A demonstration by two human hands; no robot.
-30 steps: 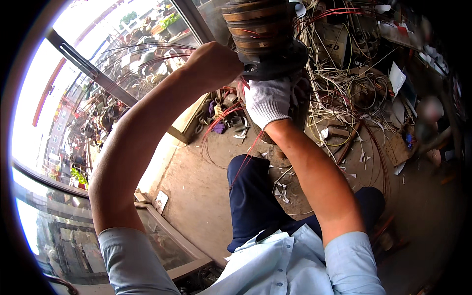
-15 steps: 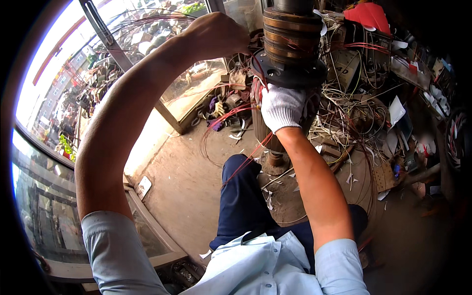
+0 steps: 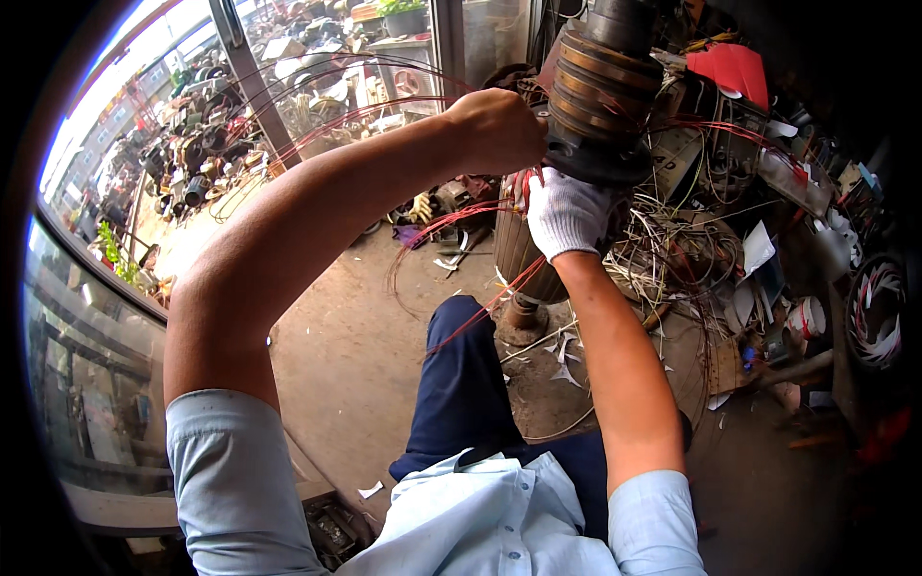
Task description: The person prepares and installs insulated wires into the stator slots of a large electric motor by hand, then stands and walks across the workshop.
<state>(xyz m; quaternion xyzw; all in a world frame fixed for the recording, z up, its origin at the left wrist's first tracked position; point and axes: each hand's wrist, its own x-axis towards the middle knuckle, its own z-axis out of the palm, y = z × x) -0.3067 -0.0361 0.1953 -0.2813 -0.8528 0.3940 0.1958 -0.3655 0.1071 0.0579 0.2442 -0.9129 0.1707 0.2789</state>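
Observation:
A rotor stands upright in front of me, with copper-coloured slip rings (image 3: 607, 91) on its shaft. Under them sits a black disc (image 3: 600, 163), and lower down shows the ribbed rotor core (image 3: 526, 261). My left hand (image 3: 499, 132), bare, is closed in a fist just left of the disc. A short bit of red wire (image 3: 540, 176) shows below that fist. In a white knitted glove, my right hand (image 3: 569, 216) is right under the disc, against the top of the core. Its fingers curl in, and what they hold is hidden. Thin red wires (image 3: 461, 217) trail leftward from beside the glove.
Tangled cables and scrap (image 3: 682, 245) crowd the right of the rotor. A red plastic piece (image 3: 730, 72) lies behind. Paper scraps (image 3: 567, 363) litter the floor near my knee (image 3: 461, 322). A glass door frame (image 3: 254, 82) borders the left.
My left fist has moved down and right, nearer the gloved right hand, and less red wire shows between them. The gloved hand stays under the disc. The whole view has shifted slightly.

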